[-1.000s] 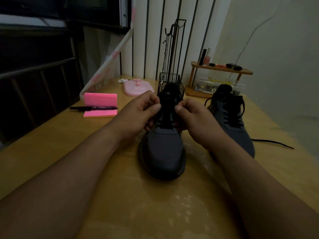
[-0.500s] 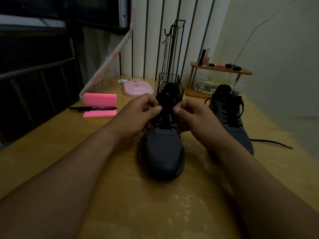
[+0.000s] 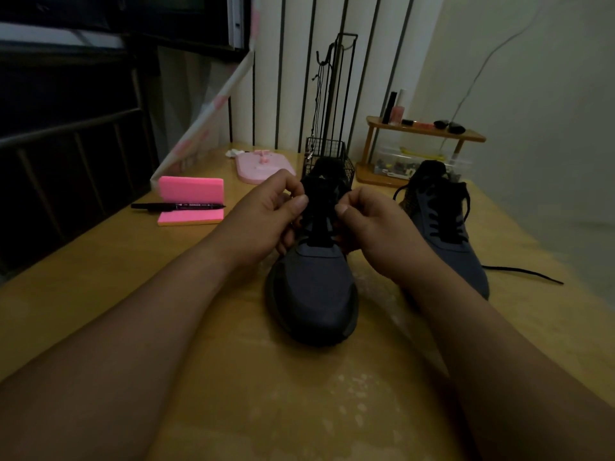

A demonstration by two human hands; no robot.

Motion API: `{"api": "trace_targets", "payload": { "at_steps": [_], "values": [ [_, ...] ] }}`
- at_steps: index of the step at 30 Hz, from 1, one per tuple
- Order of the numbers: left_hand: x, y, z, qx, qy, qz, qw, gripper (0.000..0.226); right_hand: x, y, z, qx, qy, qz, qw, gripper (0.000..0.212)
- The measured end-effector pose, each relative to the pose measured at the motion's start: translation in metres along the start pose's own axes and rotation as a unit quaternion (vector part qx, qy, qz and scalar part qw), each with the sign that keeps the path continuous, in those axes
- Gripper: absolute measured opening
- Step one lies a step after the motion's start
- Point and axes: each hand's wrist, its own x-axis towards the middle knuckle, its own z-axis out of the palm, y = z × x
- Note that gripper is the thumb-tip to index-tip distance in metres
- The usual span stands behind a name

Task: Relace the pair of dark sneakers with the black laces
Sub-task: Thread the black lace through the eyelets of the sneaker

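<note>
At the middle of the table (image 3: 100, 277), the near sneaker (image 3: 316, 287) is set toe toward the viewer. Its black lace (image 3: 319, 224) is pinched from both sides: the left hand (image 3: 266, 214) and the right hand (image 3: 376, 224) are curled, thumb pressed to forefinger. Just to the right, the second sneaker (image 3: 446, 234) is stood, laced, close to the table's right edge. Bare tabletop is seen before the toe and leftward, up to the pink notepad (image 3: 191, 202) and marker (image 3: 176, 205).

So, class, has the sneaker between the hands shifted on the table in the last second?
No. The near sneaker sits where it did, its heel still in front of the wire basket.
</note>
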Motion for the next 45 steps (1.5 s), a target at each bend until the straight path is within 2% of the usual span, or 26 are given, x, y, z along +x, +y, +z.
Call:
{"api": "trace_targets", "payload": {
  "at_steps": [3, 5, 8, 14, 25, 27, 30, 33, 36, 45],
  "values": [
    [0.000, 0.000, 0.002, 0.002, 0.003, 0.000, 1.000, 0.008, 0.000, 0.001, 0.004, -0.155, 0.047, -0.080, 0.984, 0.011],
    [-0.001, 0.000, 0.002, -0.001, 0.004, 0.000, 1.000, 0.007, 0.001, 0.001, 0.008, -0.193, 0.066, -0.110, 0.973, 0.010],
    [-0.001, 0.001, 0.001, -0.001, -0.001, -0.001, 1.000, 0.006, 0.002, 0.003, 0.008, -0.163, 0.077, -0.100, 0.978, 0.008],
    [-0.001, 0.002, 0.000, -0.005, 0.000, -0.001, 1.000, 0.005, 0.002, 0.005, 0.003, -0.053, 0.042, -0.049, 0.997, 0.009],
    [-0.004, 0.008, 0.002, 0.018, 0.008, -0.006, 1.000, 0.005, 0.000, -0.003, 0.010, -0.144, 0.086, -0.070, 0.983, 0.010],
    [-0.005, 0.013, 0.000, 0.026, 0.004, -0.014, 1.000, 0.006, -0.002, -0.007, 0.007, -0.129, 0.074, -0.055, 0.987, 0.012],
    [-0.007, 0.021, -0.006, 0.084, -0.031, -0.064, 0.994, 0.020, -0.005, -0.013, 0.000, -0.059, 0.023, 0.004, 0.998, 0.023],
    [-0.008, 0.024, -0.006, 0.125, -0.067, -0.109, 0.984, 0.025, -0.008, -0.017, -0.001, -0.066, -0.029, 0.052, 0.996, 0.031],
    [-0.006, 0.024, -0.002, 0.128, -0.053, -0.135, 0.981, 0.029, -0.006, -0.019, 0.002, -0.089, -0.023, 0.054, 0.994, 0.028],
    [-0.008, 0.027, 0.001, 0.145, -0.014, -0.116, 0.982, 0.029, -0.005, -0.016, 0.000, -0.088, -0.009, 0.068, 0.994, 0.027]
  ]
}}
